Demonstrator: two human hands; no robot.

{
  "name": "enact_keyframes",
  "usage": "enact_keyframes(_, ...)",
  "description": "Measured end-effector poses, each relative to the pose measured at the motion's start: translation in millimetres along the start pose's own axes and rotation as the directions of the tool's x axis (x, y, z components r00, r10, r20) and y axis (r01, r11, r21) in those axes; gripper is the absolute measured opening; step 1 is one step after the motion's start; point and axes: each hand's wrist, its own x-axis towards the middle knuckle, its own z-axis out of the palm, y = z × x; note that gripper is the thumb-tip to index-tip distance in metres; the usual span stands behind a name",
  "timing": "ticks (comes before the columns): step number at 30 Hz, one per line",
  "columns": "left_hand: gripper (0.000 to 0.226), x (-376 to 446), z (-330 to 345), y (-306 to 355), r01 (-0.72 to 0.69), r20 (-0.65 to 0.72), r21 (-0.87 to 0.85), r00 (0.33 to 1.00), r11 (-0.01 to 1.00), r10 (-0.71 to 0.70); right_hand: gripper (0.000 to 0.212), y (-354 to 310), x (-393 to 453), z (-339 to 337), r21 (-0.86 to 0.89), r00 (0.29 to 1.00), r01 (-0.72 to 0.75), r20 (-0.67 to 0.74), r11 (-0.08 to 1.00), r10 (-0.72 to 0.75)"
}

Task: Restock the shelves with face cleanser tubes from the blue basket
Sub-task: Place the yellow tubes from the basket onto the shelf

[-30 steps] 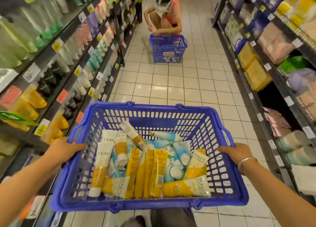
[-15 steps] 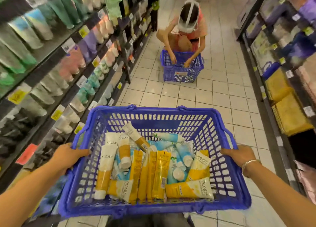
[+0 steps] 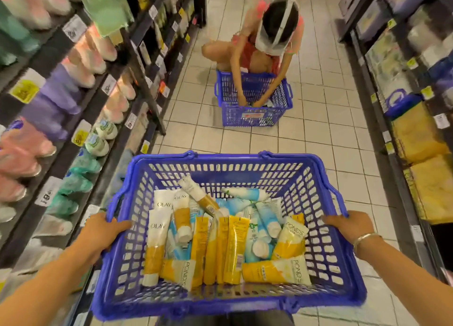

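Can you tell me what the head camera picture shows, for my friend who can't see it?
A person's left hand and right hand hold a blue basket by its side rims; it is full of face cleanser tubes, yellow, white and light blue. Ahead on the tiled aisle floor, another person crouches over a second blue basket, with stocked shelves alongside.

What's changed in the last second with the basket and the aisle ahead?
The wearer has walked up the aisle: the crouching person and their basket are nearer, and the left shelves have slid past. Both hands, left and right, still grip the blue basket; the tubes lie unmoved.
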Motion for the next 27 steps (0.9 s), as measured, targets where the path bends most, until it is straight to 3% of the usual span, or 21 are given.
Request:
enact_keyframes(5,0.036,94.8,11.6,93.3,-0.044,0.019,0.037,0.999,0.998,0.043,0.027,-65.5,73.9,29.0,0.054,0.997,-0.082,0.018,0.995,0.081)
enact_keyframes(10,0.037,161.7,29.9,140.9,0.008,0.03,0.095,0.999,0.995,-0.011,0.03,-107.8,138.1,60.1,0.04,0.987,-0.155,0.036,0.987,0.154)
enact_keyframes(13,0.036,209.9,41.6,164.5,0.033,-0.01,0.045,0.999,0.998,-0.032,0.027,-139.0,182.0,90.8,0.034,0.987,-0.152,0.064,0.988,0.149)
enact_keyframes(19,0.038,304.7,99.4,173.0,0.115,-0.045,0.01,0.992,0.993,-0.115,0.026,-190.5,294.6,160.2,-0.029,0.988,-0.146,0.051,0.989,0.148)
enact_keyframes(23,0.033,378.2,144.0,156.2,0.224,0.012,0.014,0.974,0.974,-0.224,0.028,-201.4,375.4,225.4,-0.108,0.985,-0.153,0.059,0.982,0.16)
enact_keyframes(27,0.039,456.2,193.1,152.3,0.247,0.001,0.128,0.968,0.96,-0.25,0.032,-195.0,455.4,290.6,-0.165,0.99,-0.137,0.012,0.977,0.141)
